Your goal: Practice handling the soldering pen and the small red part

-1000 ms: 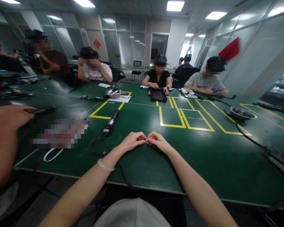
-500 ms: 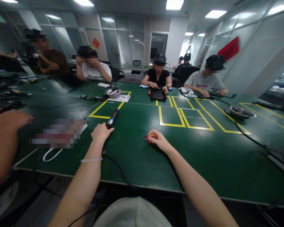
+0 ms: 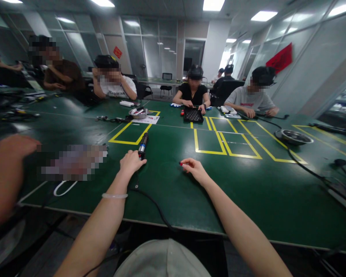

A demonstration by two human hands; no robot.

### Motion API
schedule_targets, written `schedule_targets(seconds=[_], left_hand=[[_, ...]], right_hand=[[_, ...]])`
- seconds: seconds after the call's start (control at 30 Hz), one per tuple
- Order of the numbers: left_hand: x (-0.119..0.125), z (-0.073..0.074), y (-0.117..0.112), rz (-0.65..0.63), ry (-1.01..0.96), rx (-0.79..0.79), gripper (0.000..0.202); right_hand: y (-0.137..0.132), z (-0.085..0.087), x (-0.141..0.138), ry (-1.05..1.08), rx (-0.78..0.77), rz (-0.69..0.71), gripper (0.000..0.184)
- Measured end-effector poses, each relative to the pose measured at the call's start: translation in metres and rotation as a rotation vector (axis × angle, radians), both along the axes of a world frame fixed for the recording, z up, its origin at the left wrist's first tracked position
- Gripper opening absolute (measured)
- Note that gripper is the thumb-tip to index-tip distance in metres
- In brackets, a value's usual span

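My left hand is closed around the near end of a corded electric screwdriver, a black cylinder with a blue and silver band. It points away from me, low over the green table. A black cord runs from below that hand toward the table's near edge. To the right, my right hand pinches a small red and black piece between thumb and fingertips, just above the tabletop. The piece is too small to name. A gap of bare table separates the two hands.
Yellow tape outlines mark the table ahead. A metal bowl sits on paper at far left; another round metal dish is at right. Across the table, a person works over a black tray. Another person's arm reaches in at left.
My left hand has shifted right with the screwdriver, which now stands at a steeper angle in view. My right hand has moved slightly right and up, still pinching the small red piece.
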State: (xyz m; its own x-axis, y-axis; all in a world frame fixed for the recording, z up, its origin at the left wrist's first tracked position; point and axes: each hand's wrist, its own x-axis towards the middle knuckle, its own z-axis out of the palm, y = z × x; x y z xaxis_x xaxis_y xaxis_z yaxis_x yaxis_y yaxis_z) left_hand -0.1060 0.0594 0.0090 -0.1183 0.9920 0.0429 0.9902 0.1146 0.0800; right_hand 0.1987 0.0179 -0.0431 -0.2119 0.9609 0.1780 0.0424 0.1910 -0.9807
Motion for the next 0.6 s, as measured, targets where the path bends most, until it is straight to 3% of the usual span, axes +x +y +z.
schedule_targets(seconds=[0.23,0.43,0.6], left_hand=[[0.040,0.001,-0.016,-0.231,-0.007,0.009,0.056],[0.069,-0.002,-0.027,-0.448,-0.103,-0.011,0.054],[0.086,-0.005,-0.038,-0.610,-0.167,-0.004,0.052]], right_hand=[[-0.003,0.001,-0.006,-0.051,0.096,0.012,0.024],[-0.013,0.010,-0.014,-0.348,0.345,-0.011,0.008],[-0.021,0.018,-0.019,-0.563,0.452,-0.043,0.007]])
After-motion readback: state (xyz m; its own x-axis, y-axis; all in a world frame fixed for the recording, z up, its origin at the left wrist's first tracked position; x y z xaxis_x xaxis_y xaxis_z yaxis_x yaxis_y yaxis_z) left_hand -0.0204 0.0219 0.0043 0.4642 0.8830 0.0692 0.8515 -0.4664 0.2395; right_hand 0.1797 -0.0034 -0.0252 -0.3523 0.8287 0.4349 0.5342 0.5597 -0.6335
